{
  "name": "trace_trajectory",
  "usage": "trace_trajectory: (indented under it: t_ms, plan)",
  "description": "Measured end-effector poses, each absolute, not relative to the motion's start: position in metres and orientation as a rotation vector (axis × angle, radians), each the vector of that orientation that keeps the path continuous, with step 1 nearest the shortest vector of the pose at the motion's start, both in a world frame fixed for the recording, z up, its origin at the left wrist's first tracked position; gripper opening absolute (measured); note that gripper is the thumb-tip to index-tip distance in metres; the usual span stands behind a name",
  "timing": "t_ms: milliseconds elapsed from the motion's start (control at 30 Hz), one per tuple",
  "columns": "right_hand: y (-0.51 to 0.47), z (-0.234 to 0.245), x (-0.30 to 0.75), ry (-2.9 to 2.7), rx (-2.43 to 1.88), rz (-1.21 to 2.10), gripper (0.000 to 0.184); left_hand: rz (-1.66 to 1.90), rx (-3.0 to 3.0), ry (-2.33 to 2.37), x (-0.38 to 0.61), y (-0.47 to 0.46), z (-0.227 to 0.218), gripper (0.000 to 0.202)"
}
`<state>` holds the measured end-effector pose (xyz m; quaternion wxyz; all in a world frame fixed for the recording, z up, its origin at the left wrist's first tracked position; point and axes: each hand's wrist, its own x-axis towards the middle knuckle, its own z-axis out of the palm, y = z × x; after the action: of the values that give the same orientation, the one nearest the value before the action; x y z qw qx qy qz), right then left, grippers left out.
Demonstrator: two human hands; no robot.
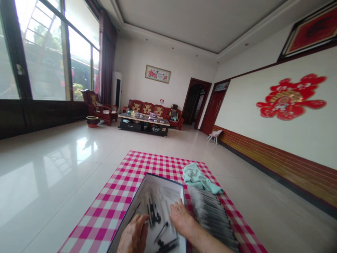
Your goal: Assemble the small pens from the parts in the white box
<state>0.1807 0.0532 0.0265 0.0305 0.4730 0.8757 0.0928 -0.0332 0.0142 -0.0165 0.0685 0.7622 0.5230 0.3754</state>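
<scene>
A shallow box (168, 184) with a dark blue rim and white inside lies on a pink-and-white checked cloth (113, 200) spread on the floor. Thin black parts and clear plastic sleeves (155, 214) lie loose inside it. My left hand (134, 235) reaches over the box's near left side, its fingertips close to the black parts. My right hand (180, 218) rests flat on the contents near the right wall. Beside the box lies a long row of plastic-wrapped dark items (212, 218), with a crumpled teal cloth (198, 179) at its far end.
Polished floor tiles surround the checked cloth. Far ahead stand a low coffee table (143, 124) with small items on it and a red wooden sofa (152, 110). A red armchair (98, 107) sits by the windows, and a small white stool (215, 136) stands by the right wall.
</scene>
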Motion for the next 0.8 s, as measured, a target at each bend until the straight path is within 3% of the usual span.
trace_trajectory:
  t_ms: [200, 400, 800]
  plan:
    - [0.061, 0.030, 0.190, 2.755, 1.346, 0.290, 0.025, 1.138, 2.320, 1.571, -0.033, 0.016, -0.021, 0.024]
    - [0.058, 0.021, 0.191, 2.746, 1.374, 0.338, 0.033, 1.139, 2.323, 1.582, -0.029, 0.015, -0.018, 0.024]
    - [0.069, 0.016, 0.191, 2.777, 1.311, 0.274, 0.019, 1.052, 2.314, 1.574, -0.030, 0.015, -0.018, 0.024]
